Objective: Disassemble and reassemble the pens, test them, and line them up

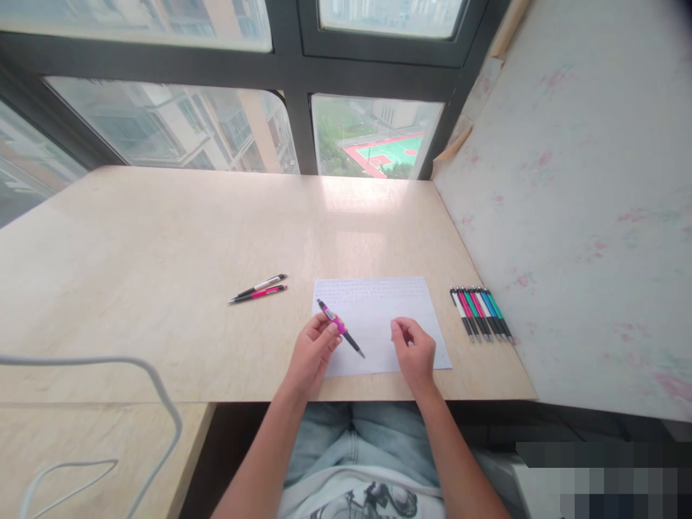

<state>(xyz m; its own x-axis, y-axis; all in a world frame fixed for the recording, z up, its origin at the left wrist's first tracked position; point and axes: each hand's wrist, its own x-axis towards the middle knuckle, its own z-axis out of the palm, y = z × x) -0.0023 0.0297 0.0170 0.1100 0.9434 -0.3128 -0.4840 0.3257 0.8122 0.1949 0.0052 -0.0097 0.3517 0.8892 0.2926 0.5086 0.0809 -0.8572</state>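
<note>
While left hand [314, 349] grips purple pen [340, 326], right hand [416, 352] loosely clenched, pale desk [162, 245], windows [200, 126], floral wall [584, 202].

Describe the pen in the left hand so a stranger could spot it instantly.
Below the window frame stands a pale desk with a white sheet near its front edge. Over its left part, the left hand holds the pen, purple with a black grip. A pair lies farther left and a row lies right; only this one is held.
</note>
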